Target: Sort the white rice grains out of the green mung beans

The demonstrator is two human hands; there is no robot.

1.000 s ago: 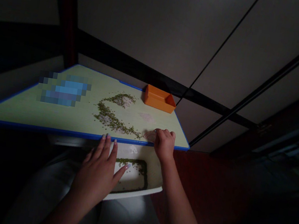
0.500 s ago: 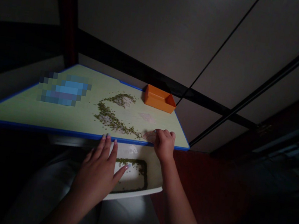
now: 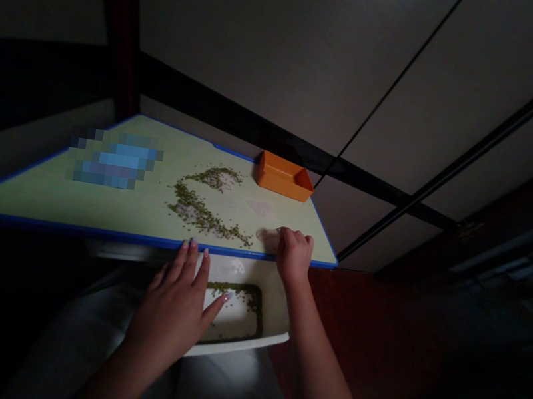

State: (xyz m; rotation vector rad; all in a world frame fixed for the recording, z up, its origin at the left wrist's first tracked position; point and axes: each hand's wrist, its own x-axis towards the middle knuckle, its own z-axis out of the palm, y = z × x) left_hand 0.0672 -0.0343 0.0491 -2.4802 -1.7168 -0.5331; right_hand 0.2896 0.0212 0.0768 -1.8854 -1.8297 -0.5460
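Small green beans or seeds [image 3: 194,207] lie scattered in a curved band on a pale yellow-green tabletop [image 3: 144,207] with a blue edge. My right hand [image 3: 294,254] is closed at the table's near edge, to the right of the band's end. A pale, see-through patch or thing [image 3: 267,239] shows beside its fingertips; what it is, I cannot make out. My left hand [image 3: 173,306] has its fingers spread, with the tips at the blue edge and the palm over a white bin [image 3: 275,302]. More green seeds lie in that bin, below the tabletop.
An orange open box [image 3: 284,179] stands at the table's far right. On the left of the table is a blurred-out blue thing [image 3: 123,163]. Grey panels [image 3: 271,45] rise behind, and a dark red floor [image 3: 347,327] shows at the right.
My right hand has shifted very slightly right, away from the end of the seed band. My left hand, the bin and the orange box stay where they were.
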